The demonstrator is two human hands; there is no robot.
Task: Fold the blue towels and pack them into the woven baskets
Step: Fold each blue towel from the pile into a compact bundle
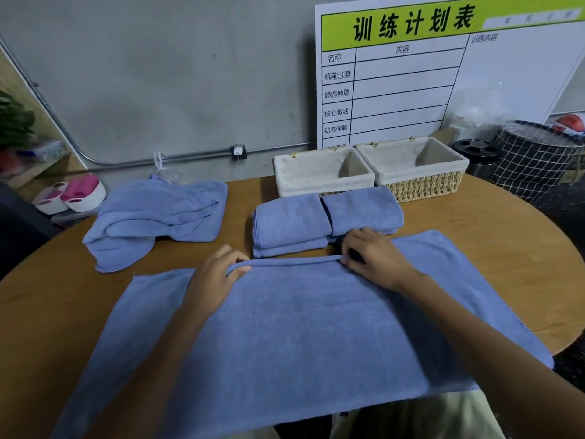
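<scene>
Behind, two lined woven baskets (370, 167), nothing inside.

hands (294, 267) pinching spread towel (300, 327), two baskets (370, 172)

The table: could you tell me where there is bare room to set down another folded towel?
Bare wood on the table lies right of the folded stacks, below the baskets. A smaller patch lies between the loose pile and the stacks. The front is covered by the spread towel.

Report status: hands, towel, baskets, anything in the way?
Both hands, left and right, pinch spread towel's far edge. Baskets empty. Folded stacks lie between towel and baskets.
</scene>
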